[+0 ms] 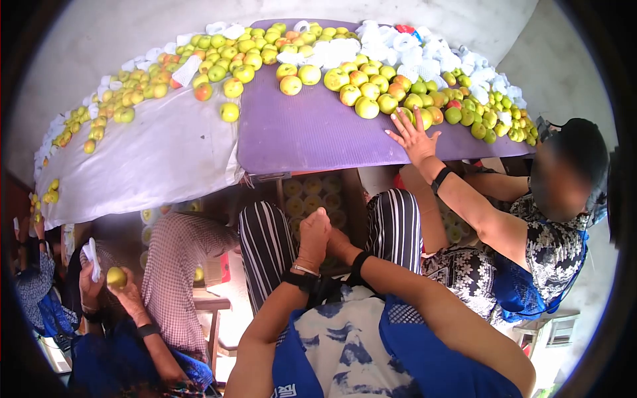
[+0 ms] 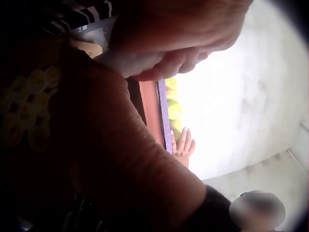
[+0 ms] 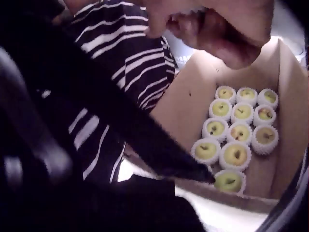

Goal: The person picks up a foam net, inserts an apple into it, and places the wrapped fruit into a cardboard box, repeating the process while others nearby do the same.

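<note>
The left hand [image 1: 314, 235] lies over the right hand [image 1: 339, 244] between the striped knees. In the left wrist view the left hand [image 2: 183, 29] has its fingers curled round the other hand, and no apple shows in either. How the right hand's fingers lie is mostly hidden. Below the joined hands is a cardboard box [image 3: 183, 99] holding several yellow-green apples [image 3: 242, 112] in white foam nets. Beyond the knees, loose apples [image 1: 366, 107] are heaped on a purple mat [image 1: 298, 139].
At the right, a person's hand [image 1: 417, 139] touches the heap's edge. At the left, another person's hands hold an apple [image 1: 117, 277] and a white foam net [image 1: 92, 257]. A white sheet [image 1: 166, 146] covers the table's left part; foam nets [image 1: 405, 43] are piled behind the apples.
</note>
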The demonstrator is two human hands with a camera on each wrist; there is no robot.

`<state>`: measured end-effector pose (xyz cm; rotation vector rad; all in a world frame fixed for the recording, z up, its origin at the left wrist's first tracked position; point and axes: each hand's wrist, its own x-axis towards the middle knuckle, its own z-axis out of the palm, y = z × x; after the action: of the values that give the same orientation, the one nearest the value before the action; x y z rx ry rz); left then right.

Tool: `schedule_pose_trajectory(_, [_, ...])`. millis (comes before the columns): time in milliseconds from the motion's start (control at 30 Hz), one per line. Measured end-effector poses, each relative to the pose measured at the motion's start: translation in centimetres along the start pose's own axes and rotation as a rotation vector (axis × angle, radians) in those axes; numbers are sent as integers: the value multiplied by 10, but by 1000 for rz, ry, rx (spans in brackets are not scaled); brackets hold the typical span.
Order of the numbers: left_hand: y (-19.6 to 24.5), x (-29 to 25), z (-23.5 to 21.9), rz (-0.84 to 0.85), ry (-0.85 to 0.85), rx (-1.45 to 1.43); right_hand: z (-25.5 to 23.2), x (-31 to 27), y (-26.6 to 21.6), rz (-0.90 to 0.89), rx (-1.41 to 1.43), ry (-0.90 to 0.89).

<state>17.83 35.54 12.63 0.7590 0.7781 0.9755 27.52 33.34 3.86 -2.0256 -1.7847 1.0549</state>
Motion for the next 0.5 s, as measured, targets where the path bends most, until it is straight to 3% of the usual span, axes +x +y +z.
schedule_pose_trajectory(67, [4, -5, 2, 110, -58, 141, 6, 2, 6, -31, 38, 40])
schedule_pose_trajectory(233, [10, -7, -1, 152, -140, 147, -10, 4, -16, -52, 167, 82])
schedule_pose_trajectory(300, [12, -6, -4, 178, -154, 107, -25, 6, -32, 43, 250, -150])
schedule_pose_trajectory(333, [12, -5, -6, 196, -178, 126, -23, 6, -34, 48, 247, -156])
schedule_pose_trajectory(400, [13, -4, -9, 220, -199, 147, -21, 9, -38, 16, 156, 44])
schedule_pose_trajectory(500, [14, -1, -9, 191, -166, 162, -18, 14, -25, -80, 198, 22])
